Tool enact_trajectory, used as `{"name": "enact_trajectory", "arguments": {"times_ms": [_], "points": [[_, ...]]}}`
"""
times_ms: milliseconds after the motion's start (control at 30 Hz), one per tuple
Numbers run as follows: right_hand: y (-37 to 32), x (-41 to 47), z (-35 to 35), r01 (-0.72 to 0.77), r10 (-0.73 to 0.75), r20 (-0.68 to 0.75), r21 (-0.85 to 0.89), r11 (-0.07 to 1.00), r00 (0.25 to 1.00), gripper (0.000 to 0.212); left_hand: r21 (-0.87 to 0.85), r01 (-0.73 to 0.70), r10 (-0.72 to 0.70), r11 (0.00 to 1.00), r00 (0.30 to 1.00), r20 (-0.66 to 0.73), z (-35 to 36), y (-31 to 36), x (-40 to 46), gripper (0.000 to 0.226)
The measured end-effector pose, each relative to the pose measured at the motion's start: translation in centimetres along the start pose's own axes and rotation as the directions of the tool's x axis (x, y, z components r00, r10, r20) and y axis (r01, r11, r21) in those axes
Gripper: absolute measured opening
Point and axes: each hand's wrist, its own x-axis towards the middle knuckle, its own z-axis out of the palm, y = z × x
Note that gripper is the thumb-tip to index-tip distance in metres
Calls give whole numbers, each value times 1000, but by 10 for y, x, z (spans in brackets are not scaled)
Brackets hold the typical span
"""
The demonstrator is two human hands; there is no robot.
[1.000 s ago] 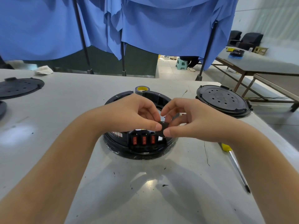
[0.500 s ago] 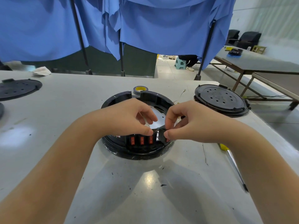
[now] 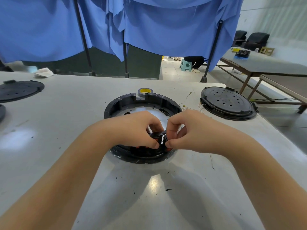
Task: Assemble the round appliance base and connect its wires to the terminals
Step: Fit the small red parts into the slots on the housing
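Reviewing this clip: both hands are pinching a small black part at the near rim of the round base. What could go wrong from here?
1. The small black part is pinched only by fingertips of the left hand and right hand; it may slip into the round base.
2. The hands hide the orange terminals, so seating may be misjudged.
3. Nothing steadies the base, which may slide on the table.

I work in an assembly workshop: my grey workbench (image 3: 49, 113) holds black round covers (image 3: 227, 102), tape (image 3: 144, 92) and wire scraps, with blue cloth screens (image 3: 166, 25) on poles and more tables (image 3: 274, 63) behind.
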Motion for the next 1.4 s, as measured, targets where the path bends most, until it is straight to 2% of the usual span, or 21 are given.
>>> {"name": "enact_trajectory", "arguments": {"times_ms": [400, 633, 1100, 1400], "points": [[-5, 3, 8, 66, -69, -17, -151, 986, 997, 23, 32, -40, 40, 999, 999, -2, -1, 3, -1, 29], [-3, 2, 5, 49, -54, -19, -171, 984, 998, 20, 41, -19, 20, 999, 1000, -16, 1, 4, -1, 38], [-2, 3, 2, 21, -32, -50, -199, 980, 998, 21, 34, -31, 33, 999, 998, -54, 2, 5, -1, 28], [2, 6, 5, 20, -45, -110, -216, 976, 993, 12, 30, -34, 36, 999, 996, -77, 3, 6, 1, 27]]}}
